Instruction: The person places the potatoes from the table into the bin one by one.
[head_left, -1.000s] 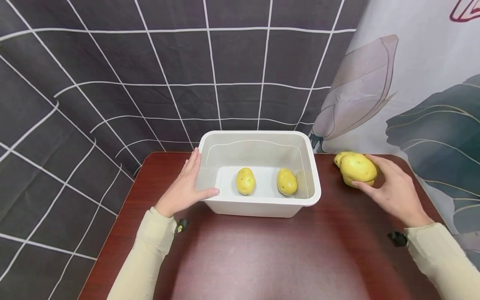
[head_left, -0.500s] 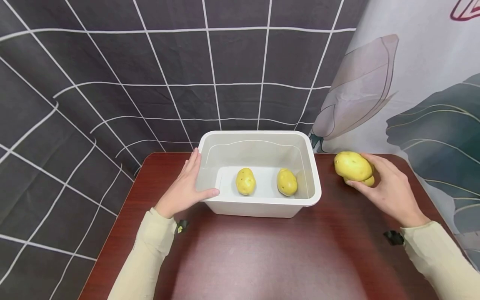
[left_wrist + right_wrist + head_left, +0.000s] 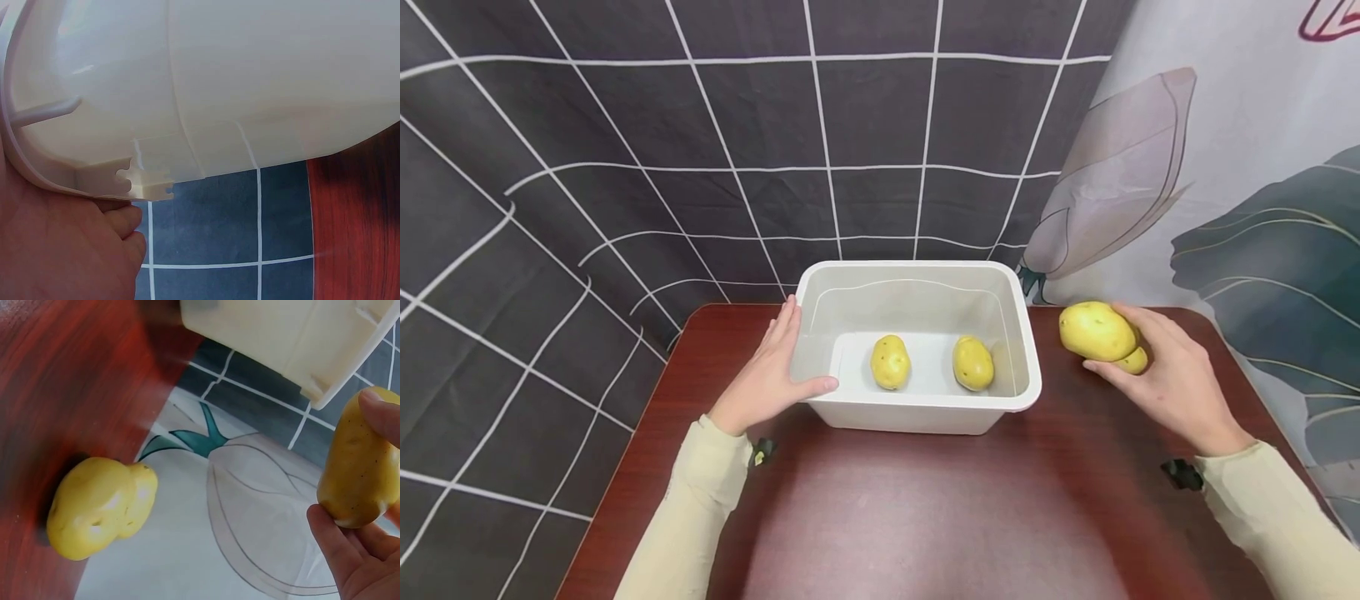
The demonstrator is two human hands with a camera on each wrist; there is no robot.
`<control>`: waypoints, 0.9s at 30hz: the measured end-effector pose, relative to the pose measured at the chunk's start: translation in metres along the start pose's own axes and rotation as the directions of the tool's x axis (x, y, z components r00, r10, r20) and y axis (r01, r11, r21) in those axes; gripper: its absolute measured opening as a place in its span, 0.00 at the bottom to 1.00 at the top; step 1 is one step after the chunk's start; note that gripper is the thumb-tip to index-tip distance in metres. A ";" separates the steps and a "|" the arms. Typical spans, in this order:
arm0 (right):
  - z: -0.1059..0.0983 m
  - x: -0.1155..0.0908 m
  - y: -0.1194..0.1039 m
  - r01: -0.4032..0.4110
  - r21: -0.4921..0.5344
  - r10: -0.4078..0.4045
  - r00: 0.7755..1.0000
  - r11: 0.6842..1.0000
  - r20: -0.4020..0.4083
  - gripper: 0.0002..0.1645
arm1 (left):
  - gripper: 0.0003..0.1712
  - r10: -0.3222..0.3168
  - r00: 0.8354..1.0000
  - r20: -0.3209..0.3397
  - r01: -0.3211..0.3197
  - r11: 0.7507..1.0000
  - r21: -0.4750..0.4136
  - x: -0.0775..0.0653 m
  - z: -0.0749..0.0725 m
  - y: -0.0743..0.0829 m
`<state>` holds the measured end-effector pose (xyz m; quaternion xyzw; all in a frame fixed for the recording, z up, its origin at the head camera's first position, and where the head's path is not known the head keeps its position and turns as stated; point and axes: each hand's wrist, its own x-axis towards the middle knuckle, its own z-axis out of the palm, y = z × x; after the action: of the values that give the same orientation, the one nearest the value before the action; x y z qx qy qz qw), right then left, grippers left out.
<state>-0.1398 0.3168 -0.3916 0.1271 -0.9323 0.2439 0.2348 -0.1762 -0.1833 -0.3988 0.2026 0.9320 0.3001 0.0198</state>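
Observation:
A pale grey plastic bin (image 3: 917,399) stands on the table with two yellow potatoes, one potato (image 3: 891,362) left of the other potato (image 3: 973,364). My left hand (image 3: 767,375) rests against the bin's left end, fingers straight along the side and thumb over the front rim. In the left wrist view the hand (image 3: 69,244) lies along the bin's wall (image 3: 250,62). My right hand (image 3: 1172,375) grips a potato (image 3: 1097,331) between thumb and fingers, off the table. Below it are two more potatoes (image 3: 94,506), touching each other; in the head view they are mostly hidden.
The reddish-brown wooden table (image 3: 917,517) stretches in front of the bin. Behind it hangs a dark cloth (image 3: 880,117) with white grid lines. A pale patterned cloth (image 3: 1262,167) hangs at the right, along the table's edge.
My right hand has shifted a little to the left, carrying the potato up and away from the others. The left hand and the bin have stayed put.

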 end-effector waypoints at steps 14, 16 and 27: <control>0.001 0.002 -0.012 0.038 0.003 -0.038 0.999 0.999 -0.007 0.55 | 0.69 0.015 1.000 -0.009 -0.015 1.000 -0.002 0.000 0.001 -0.001; 0.001 0.002 -0.013 0.041 0.005 -0.041 0.999 0.999 -0.004 0.55 | 0.69 0.015 1.000 -0.010 -0.015 1.000 -0.003 0.000 0.001 -0.001; 0.000 0.004 -0.026 0.057 0.023 -0.057 0.998 0.998 -0.004 0.54 | 0.69 0.012 1.000 -0.006 -0.012 1.000 -0.008 0.000 0.001 0.000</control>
<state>-0.1340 0.2942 -0.3791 0.1558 -0.9251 0.2481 0.2418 -0.1764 -0.1830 -0.3995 0.2072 0.9295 0.3046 0.0160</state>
